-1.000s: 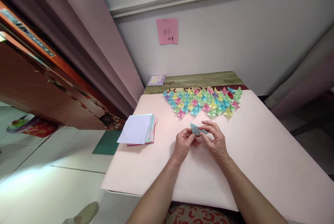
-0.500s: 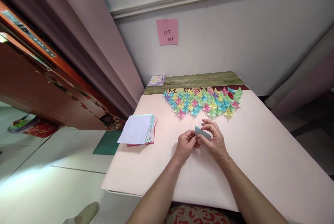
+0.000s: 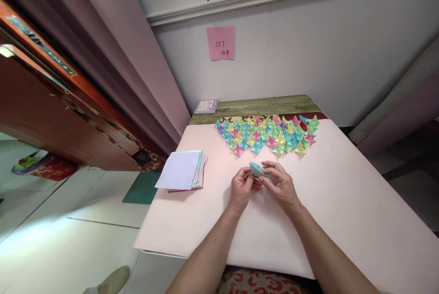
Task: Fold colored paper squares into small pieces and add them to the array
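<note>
A light blue folded paper boat is held just above the pale pink table cover. My left hand pinches its lower left part between thumb and fingers. On its right side, my right hand grips it, the thumb in front and the fingers curled over the upper edge. The boat's near wall faces me, and its right end is partly covered by my fingers. Beyond my hands stand several rows of small folded paper boats in blue, green, yellow, pink and purple.
To the left lies a stack of coloured paper sheets, a pale lilac one on top. A small pile of printed cards rests at the back left corner. A pink note is stuck to the wall behind the table.
The blue paper has turned from a flat, narrow fold to an opened boat shape, shifting slightly left. My right-hand fingers have come down onto its edge.
</note>
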The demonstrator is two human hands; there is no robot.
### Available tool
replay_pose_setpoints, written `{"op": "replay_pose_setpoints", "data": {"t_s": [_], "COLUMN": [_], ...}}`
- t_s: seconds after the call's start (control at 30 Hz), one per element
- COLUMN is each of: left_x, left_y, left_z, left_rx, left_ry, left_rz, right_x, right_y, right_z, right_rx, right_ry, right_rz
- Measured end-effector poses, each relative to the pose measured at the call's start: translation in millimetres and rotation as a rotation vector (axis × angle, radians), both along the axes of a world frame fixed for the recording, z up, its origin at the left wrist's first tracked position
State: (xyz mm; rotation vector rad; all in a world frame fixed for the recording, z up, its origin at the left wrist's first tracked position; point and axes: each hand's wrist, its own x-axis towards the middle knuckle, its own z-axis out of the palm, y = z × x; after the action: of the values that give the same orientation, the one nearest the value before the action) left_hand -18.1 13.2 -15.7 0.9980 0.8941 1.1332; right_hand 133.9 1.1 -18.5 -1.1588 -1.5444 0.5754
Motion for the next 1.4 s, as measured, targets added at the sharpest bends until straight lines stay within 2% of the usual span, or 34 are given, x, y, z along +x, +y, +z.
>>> {"op": "replay_pose_setpoints", "data": {"t_s": [0.17, 0.33, 0.57, 0.8, 1.13, 1.4], "left_x": [-2, -3, -5, -7, -4, -3], "left_y": [1, 1, 2, 4, -1, 0], "left_z": [-2.5, -4.9, -11.8, -9.6, -4.4, -2.7], "left_rx": [0.045, 0.055, 0.030, -0.031, 0.041, 0.001], "left_ry": [-0.024, -0.018, 0.064, -0.043, 0.112, 0.114], "left_rz": [0.063, 0.070, 0.030, 0.020, -0.006, -0.032], "right_x": [-2, -3, 1, 2, 3, 6], "right_y": [1, 0, 3, 1, 2, 4], "right_z": [-4.6, -5.4, -11.4, -8.7, -13.6, -13.1], "right_rx": [0.002, 0.034, 0.103, 0.062, 0.114, 0.104], "right_ry": [-0.061, -0.081, -0.164, -0.160, -0.294, -0.199], "right_rz": [0.081, 0.137, 0.080, 0.015, 0.080, 0.040]}}
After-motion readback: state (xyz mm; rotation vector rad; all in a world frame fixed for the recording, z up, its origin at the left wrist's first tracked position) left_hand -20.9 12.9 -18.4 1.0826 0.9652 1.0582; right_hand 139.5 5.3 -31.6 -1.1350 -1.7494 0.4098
